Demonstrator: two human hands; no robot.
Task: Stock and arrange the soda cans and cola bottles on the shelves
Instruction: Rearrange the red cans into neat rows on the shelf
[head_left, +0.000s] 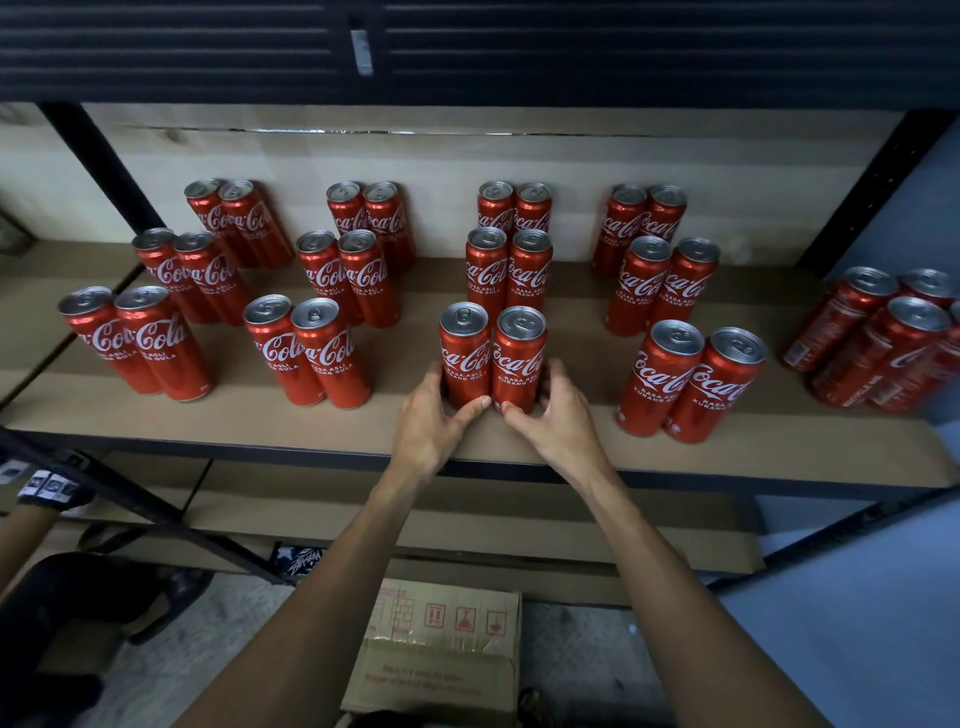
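Right now the left can (466, 353) and the right can (519, 358) are standing upright and touching, logos facing you, near the front of the shelf (311, 421). Your left hand (431, 421) is curling round the left can's base, your right hand (558, 415) round the right can's, arms reaching forward.

The cola cans (465, 358) are glossy red-painted metal with bare, brushed silver tops. They stand on a matt, smooth wood-board shelf (311, 426) edged by a dark painted metal frame (727, 475). Below lies a dull, creased cardboard box (441, 654).
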